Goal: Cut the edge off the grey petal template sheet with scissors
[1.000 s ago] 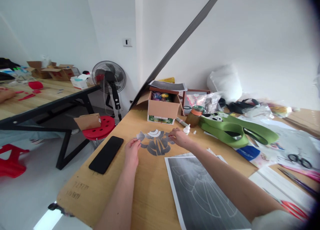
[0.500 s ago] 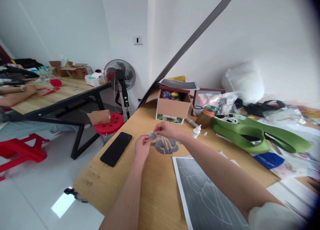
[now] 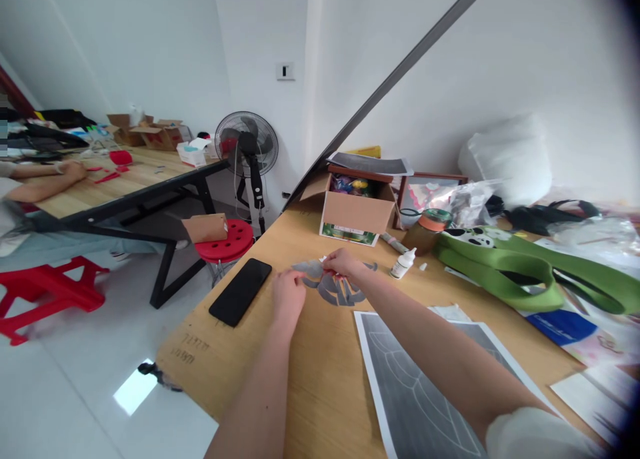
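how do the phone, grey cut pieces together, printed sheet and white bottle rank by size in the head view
1. Printed sheet, clearly largest, though partly hidden
2. Phone and grey cut pieces: too alike to rank, with the right hand covering some
3. White bottle, smallest

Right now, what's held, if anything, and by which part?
Can't tell: the left hand is at the near edge of a grey piece, the right hand by its right end; no clear grip shows.
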`<control>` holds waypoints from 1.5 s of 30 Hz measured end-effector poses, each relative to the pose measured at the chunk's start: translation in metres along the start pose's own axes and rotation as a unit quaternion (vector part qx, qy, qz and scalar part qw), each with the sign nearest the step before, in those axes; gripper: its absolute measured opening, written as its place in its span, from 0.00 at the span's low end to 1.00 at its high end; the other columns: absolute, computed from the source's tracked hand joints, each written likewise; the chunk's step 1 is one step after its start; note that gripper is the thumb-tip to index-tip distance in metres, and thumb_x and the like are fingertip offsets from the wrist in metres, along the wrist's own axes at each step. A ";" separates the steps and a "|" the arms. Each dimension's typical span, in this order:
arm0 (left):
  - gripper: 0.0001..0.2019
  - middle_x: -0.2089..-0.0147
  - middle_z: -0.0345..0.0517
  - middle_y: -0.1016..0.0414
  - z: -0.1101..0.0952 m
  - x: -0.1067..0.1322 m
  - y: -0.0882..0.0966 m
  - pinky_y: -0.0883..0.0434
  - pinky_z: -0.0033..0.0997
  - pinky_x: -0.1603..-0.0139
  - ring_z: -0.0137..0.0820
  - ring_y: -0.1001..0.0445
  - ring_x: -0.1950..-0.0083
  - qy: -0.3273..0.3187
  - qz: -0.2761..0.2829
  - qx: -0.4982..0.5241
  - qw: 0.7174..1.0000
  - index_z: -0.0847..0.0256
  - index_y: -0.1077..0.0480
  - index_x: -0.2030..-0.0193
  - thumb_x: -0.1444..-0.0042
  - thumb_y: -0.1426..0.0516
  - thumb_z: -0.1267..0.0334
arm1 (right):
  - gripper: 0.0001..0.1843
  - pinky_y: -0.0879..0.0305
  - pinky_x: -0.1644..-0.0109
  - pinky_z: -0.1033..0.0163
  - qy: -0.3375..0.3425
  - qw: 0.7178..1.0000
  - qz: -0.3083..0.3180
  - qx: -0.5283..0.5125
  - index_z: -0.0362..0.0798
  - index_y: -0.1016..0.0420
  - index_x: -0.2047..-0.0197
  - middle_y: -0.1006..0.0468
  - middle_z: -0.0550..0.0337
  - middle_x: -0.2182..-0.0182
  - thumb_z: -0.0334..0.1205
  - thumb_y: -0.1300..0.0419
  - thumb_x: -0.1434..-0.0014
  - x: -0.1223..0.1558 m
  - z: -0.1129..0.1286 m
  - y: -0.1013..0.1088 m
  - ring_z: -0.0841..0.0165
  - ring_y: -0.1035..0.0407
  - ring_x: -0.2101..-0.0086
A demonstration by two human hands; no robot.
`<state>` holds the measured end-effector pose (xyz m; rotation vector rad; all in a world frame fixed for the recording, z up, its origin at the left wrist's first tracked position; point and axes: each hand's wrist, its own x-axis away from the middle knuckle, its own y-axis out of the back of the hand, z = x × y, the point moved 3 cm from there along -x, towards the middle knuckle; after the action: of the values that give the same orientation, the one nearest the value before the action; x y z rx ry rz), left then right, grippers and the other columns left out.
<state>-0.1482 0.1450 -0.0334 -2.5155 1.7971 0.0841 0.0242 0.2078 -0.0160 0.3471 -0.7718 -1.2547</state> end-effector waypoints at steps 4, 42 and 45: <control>0.20 0.72 0.49 0.25 -0.001 0.007 -0.004 0.43 0.44 0.38 0.48 0.29 0.50 -0.023 0.018 -0.015 0.999 0.53 0.24 0.82 0.67 0.43 0.87 | 0.14 0.27 0.61 0.60 -0.045 0.999 0.027 0.000 0.43 0.27 0.52 0.24 0.56 0.59 0.44 0.42 0.35 0.000 0.000 -0.006 0.69 0.27 0.64; 0.19 0.50 0.50 0.25 -0.012 0.024 -0.017 0.39 0.45 0.42 0.47 0.37 0.44 -0.134 0.173 -0.480 0.849 0.57 0.20 0.57 0.48 0.47 0.77 | 0.16 0.37 0.59 0.66 0.085 0.962 -0.133 0.225 0.47 0.18 0.57 0.17 0.52 0.61 0.32 0.46 0.41 0.024 0.017 0.007 0.63 0.25 0.60; 0.19 0.50 0.50 0.25 -0.013 0.025 -0.017 0.37 0.45 0.43 0.46 0.36 0.44 -0.140 0.173 -0.496 0.839 0.56 0.20 0.57 0.48 0.47 0.77 | 0.19 0.37 0.54 0.66 0.120 0.953 -0.134 0.244 0.48 0.19 0.52 0.20 0.52 0.55 0.31 0.49 0.39 0.026 0.014 0.010 0.64 0.26 0.57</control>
<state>-0.1240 0.1264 -0.0222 -2.3345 2.4171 1.6963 0.0246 0.1891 0.0082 1.0184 -0.8370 -1.2297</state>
